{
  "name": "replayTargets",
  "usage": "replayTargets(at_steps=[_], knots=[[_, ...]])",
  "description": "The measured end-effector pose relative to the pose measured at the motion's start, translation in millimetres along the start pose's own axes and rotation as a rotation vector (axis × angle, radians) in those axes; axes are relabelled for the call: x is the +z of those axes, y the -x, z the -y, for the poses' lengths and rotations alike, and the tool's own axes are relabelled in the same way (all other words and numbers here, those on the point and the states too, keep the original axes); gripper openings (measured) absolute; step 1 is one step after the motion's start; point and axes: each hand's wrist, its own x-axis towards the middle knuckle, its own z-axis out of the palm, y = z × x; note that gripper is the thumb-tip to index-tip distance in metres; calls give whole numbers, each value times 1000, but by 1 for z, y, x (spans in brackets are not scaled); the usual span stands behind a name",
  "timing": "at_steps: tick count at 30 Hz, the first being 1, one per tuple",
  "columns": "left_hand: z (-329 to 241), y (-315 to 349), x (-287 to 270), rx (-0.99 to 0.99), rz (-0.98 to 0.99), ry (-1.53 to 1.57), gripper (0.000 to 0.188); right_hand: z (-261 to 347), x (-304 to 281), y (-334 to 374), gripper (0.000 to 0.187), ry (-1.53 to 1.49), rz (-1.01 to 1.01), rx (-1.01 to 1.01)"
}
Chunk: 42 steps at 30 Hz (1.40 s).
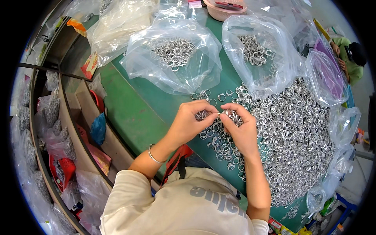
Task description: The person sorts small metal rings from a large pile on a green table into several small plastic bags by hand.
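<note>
Over the green table [129,102], my left hand [188,119] is closed with several silver metal rings [201,115] cupped in its curled fingers. My right hand [243,133] is closed too, with more silver rings [234,116] in it. The thumbs and index fingertips of both hands meet at a small piece between them, too small to make out clearly. Under and beside my hands lie loose rings [219,150]. They run into a large heap of silver rings [293,145] to the right of my right forearm.
Two open clear plastic bags with rings, one ahead [137,64] and one ahead right [235,51], stand beyond my hands. Farther back is a pink basket [219,13]. A shelf [84,141] with bagged parts runs along the left. Another person [350,58] is at the far right.
</note>
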Motion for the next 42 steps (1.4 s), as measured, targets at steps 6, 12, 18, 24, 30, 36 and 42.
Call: replayTargets(at_steps=[6, 12, 18, 24, 30, 36, 42], knots=[[-2, 8, 3, 232, -43, -12, 11, 4, -13, 15, 11, 86, 119, -88], [-11, 9, -3, -487, 203, 625, 8, 6, -23, 17, 13, 35, 195, -133], [-17, 15, 3, -412, 196, 650, 21, 9, -19, 28, 20, -96, 129, 91], [-20, 18, 4, -103, 217, 360, 29, 6, -20, 34, 20, -138, 138, 22], [-29, 28, 8, 157, 171, 148, 32, 11, -22, 41, 18, -15, 130, -230], [-23, 33, 11, 221, 185, 297, 34, 14, -15, 56, 14, 98, 34, -401], [-25, 37, 6, 210, 293, 169, 31, 15, -17, 66, 14, 110, 42, -350]])
